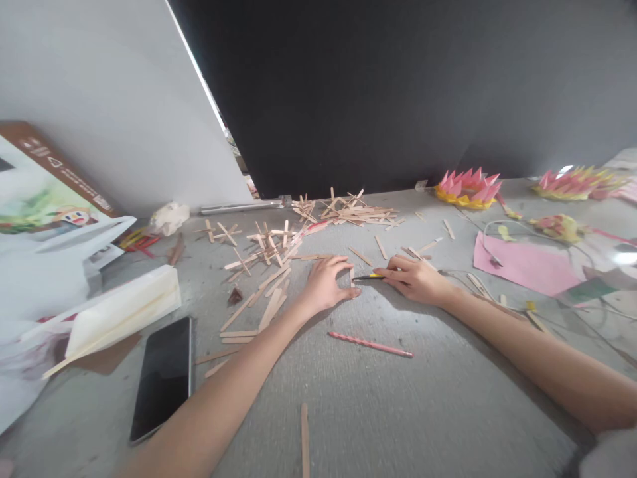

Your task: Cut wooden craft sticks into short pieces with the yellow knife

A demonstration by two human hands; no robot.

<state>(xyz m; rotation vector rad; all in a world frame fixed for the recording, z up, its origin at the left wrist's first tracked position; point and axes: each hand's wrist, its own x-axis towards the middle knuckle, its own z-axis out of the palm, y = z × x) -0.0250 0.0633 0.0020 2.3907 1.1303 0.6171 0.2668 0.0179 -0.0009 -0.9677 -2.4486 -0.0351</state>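
My left hand (328, 284) holds a short wooden stick (352, 277) upright between thumb and fingers at the middle of the grey table. From the right, my right hand (411, 277) is closed round a yellow and black tool (371, 276), whose dark tip touches or nearly touches the stick. Nearer to me lies a pink pencil (371, 344). Wooden sticks (358, 211) are heaped behind my hands, and crossed sticks (269, 244) and loose ones spread to the left of my left hand. One more stick (305, 438) lies near the front edge of the view.
A black phone (163, 378) and a cream folded paper piece (124, 311) lie at left, beside plastic bags (44, 272). At right are pink paper (522, 264), cables and a pink and yellow paper crown (468, 188). A dark panel (398, 93) stands behind.
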